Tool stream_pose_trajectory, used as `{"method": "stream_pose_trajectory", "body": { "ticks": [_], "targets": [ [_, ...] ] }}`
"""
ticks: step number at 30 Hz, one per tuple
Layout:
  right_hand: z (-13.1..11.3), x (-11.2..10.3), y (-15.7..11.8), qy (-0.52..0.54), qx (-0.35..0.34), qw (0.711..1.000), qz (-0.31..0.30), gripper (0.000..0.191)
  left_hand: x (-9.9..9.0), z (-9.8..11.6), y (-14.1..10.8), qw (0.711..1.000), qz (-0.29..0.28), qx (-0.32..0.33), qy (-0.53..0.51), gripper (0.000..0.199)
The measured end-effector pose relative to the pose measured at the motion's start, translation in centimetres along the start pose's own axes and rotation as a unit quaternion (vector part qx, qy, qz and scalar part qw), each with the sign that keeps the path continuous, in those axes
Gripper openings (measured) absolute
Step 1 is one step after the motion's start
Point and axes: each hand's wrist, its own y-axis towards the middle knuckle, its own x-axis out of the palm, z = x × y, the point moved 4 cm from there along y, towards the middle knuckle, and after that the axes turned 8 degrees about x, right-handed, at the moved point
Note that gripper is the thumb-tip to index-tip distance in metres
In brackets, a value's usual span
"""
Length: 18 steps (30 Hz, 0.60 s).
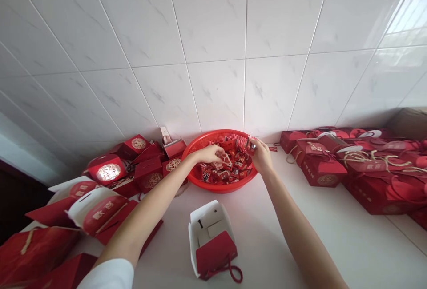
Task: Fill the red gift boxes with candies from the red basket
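A red plastic basket (227, 187) with a mesh wall stands against the tiled wall, holding many small wrapped candies (230, 174) in red wrappers. My left hand (212, 154) reaches into it from the left, its fingers curled down among the candies; what they pinch, if anything, is hidden. At the basket's right rim, my right hand (261, 154) is closed on wrapped candies (252, 143), bits of their wrappers showing at the fingertips. Nearer to me, between my forearms, an open red gift box (215, 253) shows its white inside and a dark red cord handle.
On the left lie several red gift boxes (150, 174), some with lids up, beside a white-lined open box (100, 211). Rows of red boxes with twine handles (322, 169) fill the right side. A brown carton (408, 122) stands at far right. All rest on a white tabletop (267, 235).
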Motion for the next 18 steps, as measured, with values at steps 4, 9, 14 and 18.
{"method": "stream_pose_trajectory", "body": {
  "ticks": [4,9,14,18],
  "targets": [
    [0.2,0.0,0.1,0.001,-0.004,1.0,-0.003,0.022,-1.1,0.8,0.8,0.97,0.162,0.08,-0.164,0.026],
    [0.3,0.8,-0.4,-0.026,0.004,0.998,-0.053,0.026,-0.9,2.4,1.8,0.925,0.253,0.134,-0.249,0.043],
    [0.3,1.0,-0.6,-0.029,-0.003,0.998,-0.062,0.03,-0.6,3.5,2.7,0.899,0.252,0.139,-0.329,0.04],
    [0.4,-0.2,0.2,0.033,-0.029,0.999,0.019,0.023,0.4,3.4,3.6,0.968,0.159,0.11,-0.16,0.035]
  ]
}}
